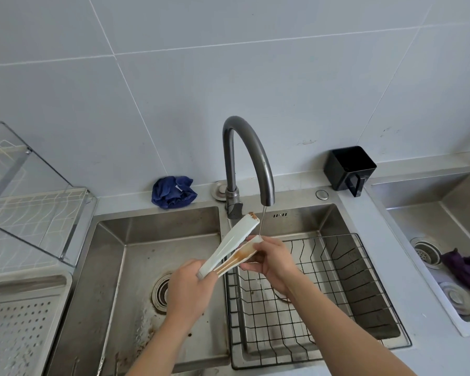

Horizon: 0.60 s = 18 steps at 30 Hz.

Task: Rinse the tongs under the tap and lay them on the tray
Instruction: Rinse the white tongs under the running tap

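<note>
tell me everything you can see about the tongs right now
The tongs are white and plastic-looking, two flat arms joined at the near end and spread apart. Brown residue streaks the lower arm's inner face and the upper tip. The left hand grips the joined end; the right hand pinches the lower arm near its tip, where a thin stream from the tap lands. They tilt tips-up over the sink.

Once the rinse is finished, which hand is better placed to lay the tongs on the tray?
Left. The left hand grips the tongs at their hinge end and is nearer the perforated tray; the right hand only pinches one tip.
</note>
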Available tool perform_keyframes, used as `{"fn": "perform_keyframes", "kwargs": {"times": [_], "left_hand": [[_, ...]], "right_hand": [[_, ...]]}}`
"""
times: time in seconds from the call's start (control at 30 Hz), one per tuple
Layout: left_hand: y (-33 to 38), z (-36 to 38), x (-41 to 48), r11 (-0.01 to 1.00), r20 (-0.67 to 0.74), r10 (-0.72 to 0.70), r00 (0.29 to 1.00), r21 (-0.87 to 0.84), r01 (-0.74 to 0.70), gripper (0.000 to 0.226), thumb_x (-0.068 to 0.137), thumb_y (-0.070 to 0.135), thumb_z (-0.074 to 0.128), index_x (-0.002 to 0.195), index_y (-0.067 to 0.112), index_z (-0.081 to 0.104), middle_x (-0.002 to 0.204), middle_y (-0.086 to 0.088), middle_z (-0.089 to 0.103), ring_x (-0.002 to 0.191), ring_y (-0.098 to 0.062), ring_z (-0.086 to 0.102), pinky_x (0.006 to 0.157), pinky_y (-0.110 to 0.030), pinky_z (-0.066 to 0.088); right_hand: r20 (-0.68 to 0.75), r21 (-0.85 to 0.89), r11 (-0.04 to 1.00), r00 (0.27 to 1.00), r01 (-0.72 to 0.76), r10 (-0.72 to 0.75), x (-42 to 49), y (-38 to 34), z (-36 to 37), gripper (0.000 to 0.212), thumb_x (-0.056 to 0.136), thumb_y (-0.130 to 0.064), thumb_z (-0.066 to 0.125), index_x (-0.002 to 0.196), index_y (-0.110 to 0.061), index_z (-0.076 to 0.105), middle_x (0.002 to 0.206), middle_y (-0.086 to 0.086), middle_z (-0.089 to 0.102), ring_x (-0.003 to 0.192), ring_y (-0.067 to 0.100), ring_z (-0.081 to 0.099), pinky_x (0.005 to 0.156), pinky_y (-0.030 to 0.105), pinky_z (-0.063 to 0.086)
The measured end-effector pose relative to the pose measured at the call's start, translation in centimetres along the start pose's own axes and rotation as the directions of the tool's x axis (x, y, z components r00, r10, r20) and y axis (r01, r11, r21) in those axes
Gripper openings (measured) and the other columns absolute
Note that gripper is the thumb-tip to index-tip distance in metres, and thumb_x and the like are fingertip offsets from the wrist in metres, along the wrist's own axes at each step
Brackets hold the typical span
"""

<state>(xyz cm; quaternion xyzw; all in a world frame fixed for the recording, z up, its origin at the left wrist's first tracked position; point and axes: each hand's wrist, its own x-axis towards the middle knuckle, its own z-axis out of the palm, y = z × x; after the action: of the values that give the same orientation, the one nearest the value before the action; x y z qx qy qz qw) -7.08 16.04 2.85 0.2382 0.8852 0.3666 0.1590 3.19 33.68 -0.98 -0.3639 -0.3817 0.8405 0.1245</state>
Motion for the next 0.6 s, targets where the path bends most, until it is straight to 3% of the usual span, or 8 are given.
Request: {"fn": "perform_keyframes", "kwargs": {"times": [0.07, 0.13, 0.27, 0.37, 0.5, 0.6], "left_hand": [[0.4, 0.2, -0.1, 1.000, 0.009, 0.021, 1.000, 0.004, -0.021, 0.031, 0.081, 0.013, 0.069, 0.055, 0.013, 0.050, 0.055, 0.006, 0.042, 0.049, -0.009, 0.037, 0.047, -0.024, 0.026], [0.6, 0.4, -0.3, 0.999, 0.016, 0.047, 0.999, 0.002, -0.047, 0.037, 0.080, 0.011, 0.069, 0.052, 0.018, 0.047, 0.054, 0.007, 0.041, 0.049, -0.008, 0.040, 0.046, -0.022, 0.024], [0.1, 0.1, 0.1, 1.000, 0.000, 0.012, 1.000, 0.015, -0.012, 0.027, 0.084, 0.016, 0.069, 0.059, 0.012, 0.058, 0.056, 0.004, 0.044, 0.050, -0.010, 0.038, 0.046, -0.025, 0.026], [0.1, -0.2, 0.5, 1.000, 0.017, 0.002, 1.000, -0.021, -0.002, 0.024, 0.083, 0.015, 0.069, 0.060, 0.018, 0.063, 0.056, 0.005, 0.047, 0.051, -0.010, 0.040, 0.047, -0.025, 0.029], [0.6, 0.2, 0.6, 0.997, 0.025, -0.006, 1.000, -0.077, 0.008, 0.023, 0.083, 0.015, 0.070, 0.061, 0.017, 0.066, 0.056, 0.005, 0.051, 0.049, -0.008, 0.040, 0.045, -0.019, 0.029], [0.5, 0.3, 0.8, 0.996, 0.020, -0.028, 0.999, -0.084, 0.029, 0.016, 0.086, 0.017, 0.070, 0.074, 0.007, 0.072, 0.065, -0.013, 0.060, 0.054, -0.015, 0.044, 0.051, -0.031, 0.034]], "right_hand": [[-0.115, -0.132, 0.991, 0.992, 0.037, -0.053, 0.2, 0.0, 0.3, 0.033, 0.109, -0.018, 0.047, 0.109, 0.009, 0.066, 0.084, 0.020, 0.078, 0.075, 0.034, 0.077, 0.061, 0.039, 0.065], [-0.173, -0.158, 0.986, 0.982, 0.049, -0.076, 0.4, -0.1, 0.4, 0.038, 0.110, -0.026, 0.048, 0.106, 0.008, 0.067, 0.075, 0.016, 0.076, 0.069, 0.032, 0.076, 0.059, 0.038, 0.063], [0.004, -0.049, 0.998, 0.999, 0.037, -0.037, 0.2, -0.3, 0.0, 0.026, 0.100, 0.001, 0.048, 0.121, 0.009, 0.060, 0.102, 0.023, 0.078, 0.093, 0.036, 0.078, 0.079, 0.048, 0.065], [-0.052, -0.119, 0.991, 0.996, 0.066, -0.072, 0.1, -0.2, -0.1, 0.028, 0.092, 0.010, 0.055, 0.118, 0.008, 0.062, 0.106, 0.025, 0.077, 0.097, 0.038, 0.077, 0.079, 0.045, 0.065], [-0.130, -0.163, 0.984, 0.987, 0.074, -0.096, 0.2, -0.8, 0.3, 0.019, 0.102, -0.005, 0.056, 0.111, 0.009, 0.065, 0.083, 0.021, 0.077, 0.074, 0.032, 0.077, 0.063, 0.037, 0.065], [-0.075, -0.052, 0.998, 0.996, 0.046, -0.050, 0.1, -1.5, 0.1, 0.030, 0.110, -0.019, 0.046, 0.121, 0.004, 0.062, 0.098, 0.023, 0.078, 0.082, 0.032, 0.078, 0.062, 0.038, 0.065]]}}
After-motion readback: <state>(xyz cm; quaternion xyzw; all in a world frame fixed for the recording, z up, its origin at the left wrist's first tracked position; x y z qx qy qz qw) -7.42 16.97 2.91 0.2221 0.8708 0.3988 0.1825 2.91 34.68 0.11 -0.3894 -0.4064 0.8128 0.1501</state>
